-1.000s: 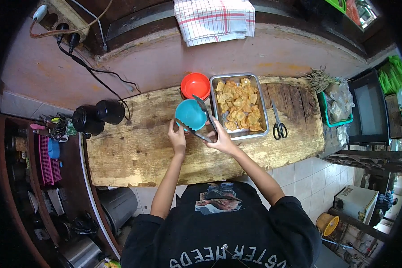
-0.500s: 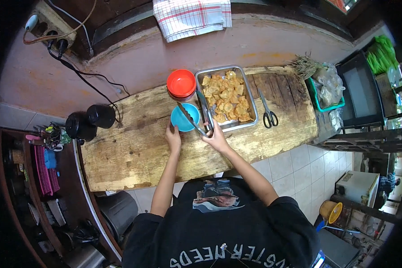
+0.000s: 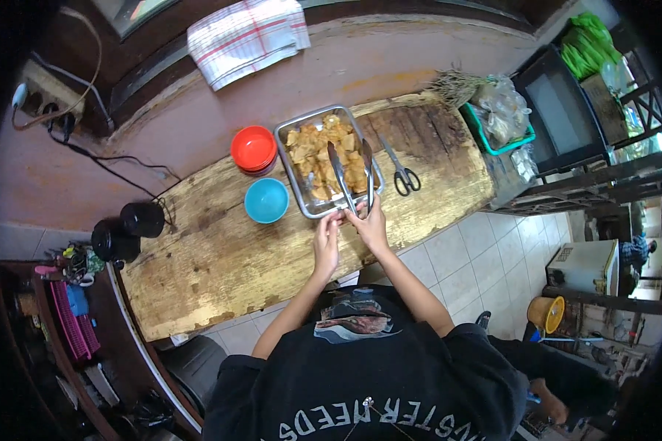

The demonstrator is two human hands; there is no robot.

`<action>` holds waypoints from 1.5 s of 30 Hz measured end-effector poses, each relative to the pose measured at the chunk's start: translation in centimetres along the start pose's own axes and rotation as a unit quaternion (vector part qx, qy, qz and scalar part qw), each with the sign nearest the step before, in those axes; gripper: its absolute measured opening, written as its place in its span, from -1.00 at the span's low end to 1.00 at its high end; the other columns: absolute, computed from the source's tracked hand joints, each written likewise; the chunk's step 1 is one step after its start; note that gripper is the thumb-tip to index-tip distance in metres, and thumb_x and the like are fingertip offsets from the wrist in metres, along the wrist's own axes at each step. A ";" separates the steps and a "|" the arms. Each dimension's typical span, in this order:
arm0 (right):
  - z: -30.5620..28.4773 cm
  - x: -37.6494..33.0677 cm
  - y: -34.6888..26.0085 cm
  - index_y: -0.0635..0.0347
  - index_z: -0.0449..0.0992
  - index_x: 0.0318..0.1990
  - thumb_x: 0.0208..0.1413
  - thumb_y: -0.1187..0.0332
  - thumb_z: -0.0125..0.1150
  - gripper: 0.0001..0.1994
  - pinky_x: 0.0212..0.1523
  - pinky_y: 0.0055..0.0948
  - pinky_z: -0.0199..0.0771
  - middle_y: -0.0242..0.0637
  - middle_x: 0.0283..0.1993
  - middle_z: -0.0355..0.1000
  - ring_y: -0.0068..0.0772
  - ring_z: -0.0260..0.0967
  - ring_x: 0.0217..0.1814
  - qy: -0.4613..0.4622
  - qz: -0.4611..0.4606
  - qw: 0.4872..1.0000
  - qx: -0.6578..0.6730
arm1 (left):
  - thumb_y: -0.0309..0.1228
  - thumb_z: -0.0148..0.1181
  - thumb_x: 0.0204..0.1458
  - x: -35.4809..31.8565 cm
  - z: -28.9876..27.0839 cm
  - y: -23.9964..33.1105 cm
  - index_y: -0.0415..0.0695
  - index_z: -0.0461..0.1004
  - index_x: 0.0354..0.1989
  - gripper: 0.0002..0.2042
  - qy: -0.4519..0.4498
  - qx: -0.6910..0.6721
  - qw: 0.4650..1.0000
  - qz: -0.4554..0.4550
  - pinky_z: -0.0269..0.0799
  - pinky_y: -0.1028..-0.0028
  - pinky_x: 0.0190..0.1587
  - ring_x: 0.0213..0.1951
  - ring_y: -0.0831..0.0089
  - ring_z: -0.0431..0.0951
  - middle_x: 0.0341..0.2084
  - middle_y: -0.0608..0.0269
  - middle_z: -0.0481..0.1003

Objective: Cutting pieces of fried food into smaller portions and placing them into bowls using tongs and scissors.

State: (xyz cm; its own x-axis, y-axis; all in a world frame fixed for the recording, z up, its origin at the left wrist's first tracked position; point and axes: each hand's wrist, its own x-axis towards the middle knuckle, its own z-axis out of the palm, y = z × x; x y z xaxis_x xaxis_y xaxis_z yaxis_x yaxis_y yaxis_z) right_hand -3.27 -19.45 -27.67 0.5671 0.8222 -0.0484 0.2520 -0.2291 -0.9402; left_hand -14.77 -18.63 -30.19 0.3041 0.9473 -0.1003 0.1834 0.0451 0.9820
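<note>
A: Starting left of the metal tray (image 3: 301, 209), what stands on the wooden worktop (image 3: 221, 257)?

B: Two black pots (image 3: 129, 228) far to its left, then a red bowl (image 3: 253, 148) and a blue bowl (image 3: 266, 200) just beside the tray's left wall, both apart from it.

A: And the tray itself?

B: It is full of golden fried pieces (image 3: 318, 147), with metal tongs (image 3: 349, 176) lying open across them, handles toward the person.

A: The hands?

B: The left hand (image 3: 326, 242) rests by the tray's near rim, fingers loosely curled; whether it grips the rim cannot be told. The right hand (image 3: 371, 224) closes on the tongs' handle end.

A: Right of the tray?

B: Scissors (image 3: 399, 170) lie flat, just beside it.

A: Which step is this?

B: It looks like taking up the tongs to lift pieces. The next move would call for squeezing the arms over one piece while steadying the tray.
</note>
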 end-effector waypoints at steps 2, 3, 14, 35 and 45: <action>-1.8 0.2 -0.2 0.25 0.14 -0.17 -0.27 0.35 0.26 -0.51 -0.59 -0.61 0.20 -0.38 -0.53 0.24 -0.59 0.17 -0.61 0.004 -0.007 0.999 -0.043 | -0.21 -0.26 0.06 0.9 2.9 1.0 -0.25 0.19 -0.08 -0.63 -0.025 -0.167 0.983 -0.079 0.22 0.47 -0.15 -0.14 0.40 0.30 -0.16 0.07 0.28; -2.7 0.3 -0.4 0.26 0.15 -0.19 -0.25 0.32 0.24 -0.52 -0.60 -0.58 0.19 -0.37 -0.53 0.25 -0.58 0.17 -0.63 -0.003 0.015 0.999 -0.044 | -0.15 -0.34 0.07 1.5 3.8 1.4 -0.25 0.17 -0.04 -0.57 -0.051 -0.126 0.988 -0.070 0.20 0.49 -0.12 -0.10 0.41 0.28 -0.14 0.08 0.27; -11.4 4.8 5.8 0.30 0.15 -0.20 -0.23 0.31 0.23 -0.53 -0.67 -0.60 0.25 -0.30 -0.50 0.29 -0.58 0.27 -0.66 0.085 0.083 0.989 -0.086 | -0.51 -0.08 -0.19 7.5 16.4 1.8 -0.23 0.31 -0.29 -0.78 -0.085 0.161 0.979 0.087 0.27 0.27 -0.29 -0.34 0.03 0.36 -0.40 -0.08 0.33; -12.5 7.0 4.8 0.32 -0.06 0.03 -0.36 0.40 0.29 -0.24 -0.55 -0.49 0.24 -0.32 -0.50 0.14 -0.46 0.17 -0.55 -0.055 0.035 0.996 -0.069 | -0.22 -0.19 0.02 4.6 15.9 3.1 -0.26 0.26 -0.22 -0.67 0.025 0.006 0.997 -0.072 0.27 0.39 -0.25 -0.32 0.16 0.41 -0.35 0.06 0.39; -7.5 3.9 3.4 0.21 0.00 0.05 -0.04 0.45 -0.16 -0.56 -0.22 -0.32 0.21 -0.07 -0.16 0.10 -0.03 0.15 -0.13 -0.262 0.122 0.953 0.094 | -0.27 -0.03 -0.04 4.7 12.8 4.0 -0.29 0.13 -0.17 -0.63 0.123 -0.090 0.979 -0.137 0.26 0.55 -0.31 -0.38 0.51 0.34 -0.43 0.18 0.35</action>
State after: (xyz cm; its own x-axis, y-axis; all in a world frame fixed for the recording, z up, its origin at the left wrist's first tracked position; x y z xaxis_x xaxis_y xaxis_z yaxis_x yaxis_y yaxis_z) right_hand 5.65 -20.95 -28.55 0.1085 0.9151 -0.3883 -0.0098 -0.3896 -0.9209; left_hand -0.64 -18.02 -28.77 0.0276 0.9385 -0.3442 0.0516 0.3426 0.9381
